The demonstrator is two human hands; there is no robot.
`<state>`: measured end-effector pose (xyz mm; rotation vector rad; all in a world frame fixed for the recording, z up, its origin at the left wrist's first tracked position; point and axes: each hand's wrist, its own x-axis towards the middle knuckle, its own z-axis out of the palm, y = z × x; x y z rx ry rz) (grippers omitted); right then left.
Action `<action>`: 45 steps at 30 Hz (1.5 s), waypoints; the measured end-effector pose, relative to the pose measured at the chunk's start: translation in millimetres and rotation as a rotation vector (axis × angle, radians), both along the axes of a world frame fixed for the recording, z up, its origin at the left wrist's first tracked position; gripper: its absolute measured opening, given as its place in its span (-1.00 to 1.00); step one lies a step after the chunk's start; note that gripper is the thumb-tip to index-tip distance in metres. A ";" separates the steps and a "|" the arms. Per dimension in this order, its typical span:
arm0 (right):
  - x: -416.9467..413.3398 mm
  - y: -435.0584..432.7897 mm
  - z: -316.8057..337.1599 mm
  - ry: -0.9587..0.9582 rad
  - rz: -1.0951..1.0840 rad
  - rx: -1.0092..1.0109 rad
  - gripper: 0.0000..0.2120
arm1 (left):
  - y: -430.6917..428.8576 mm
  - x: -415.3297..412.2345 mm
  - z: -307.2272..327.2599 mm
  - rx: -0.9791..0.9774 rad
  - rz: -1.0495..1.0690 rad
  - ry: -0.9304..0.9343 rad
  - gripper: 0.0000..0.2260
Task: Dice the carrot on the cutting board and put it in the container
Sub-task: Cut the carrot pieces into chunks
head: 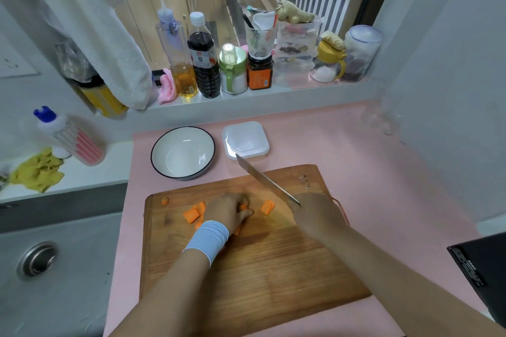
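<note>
Several orange carrot chunks [195, 213] lie on the wooden cutting board [260, 262]. One chunk [267, 207] sits apart to the right and a small end piece [164, 201] lies near the board's far left corner. My left hand [228, 209], with a pale blue wristband, curls over a carrot piece and holds it on the board. My right hand [315, 216] grips the handle of a knife [264, 180]; its blade is raised and points away toward the clear square container [245, 140] beyond the board.
A white bowl with a dark rim [183, 152] stands left of the container on the pink mat [369, 172]. Bottles and jars [204, 57] line the window sill. A sink with its drain [37, 258] lies to the left, and a black box [482, 268] sits at the right edge.
</note>
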<state>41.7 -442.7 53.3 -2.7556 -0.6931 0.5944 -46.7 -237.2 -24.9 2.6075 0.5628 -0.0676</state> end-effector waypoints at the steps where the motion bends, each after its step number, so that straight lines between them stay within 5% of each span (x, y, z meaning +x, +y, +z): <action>1: -0.9 -3.2 0.7 -0.035 0.028 -0.008 -0.73 | 3.5 -0.3 -1.9 0.039 -0.003 -0.003 -0.76; 9: -6.4 -22.2 10.0 -0.216 0.150 0.019 -0.96 | -36.2 10.4 -4.5 0.145 -0.255 -0.159 -0.63; 14: -7.5 -26.8 11.8 -0.221 0.141 0.085 -0.76 | -39.3 11.0 -19.5 0.052 -0.314 -0.244 -0.85; 19: -7.7 -25.6 11.7 -0.230 0.157 0.119 -0.80 | -9.9 -10.7 -18.5 0.087 -0.284 -0.291 -0.86; 24: -11.7 -20.5 11.0 -0.264 0.190 0.109 -0.92 | 8.5 -34.7 2.6 -0.121 0.238 -0.324 -0.79; 28: -16.0 -17.5 9.8 -0.300 0.271 0.085 -0.92 | 32.4 -38.3 26.8 -0.184 0.666 -0.528 -0.72; 30: -18.0 -15.3 8.8 -0.311 0.325 0.095 -0.90 | 29.2 -29.0 42.0 -0.209 0.558 -0.535 -0.73; 33: -24.7 -8.9 9.2 -0.351 0.409 0.073 -0.85 | 5.5 -5.9 59.8 -0.385 0.212 -0.296 -0.86; 36: -30.5 -2.0 10.0 -0.379 0.500 0.043 -0.71 | -14.4 5.1 53.9 -0.157 -0.101 -0.030 -0.64; 40: -33.9 1.2 13.3 -0.424 0.508 0.036 -0.82 | -24.7 -1.8 48.6 -0.287 -0.017 -0.171 -0.92; 45: -36.8 3.1 22.2 -0.386 0.466 -0.094 -0.86 | -22.2 -6.2 49.9 -0.325 -0.032 -0.144 -0.81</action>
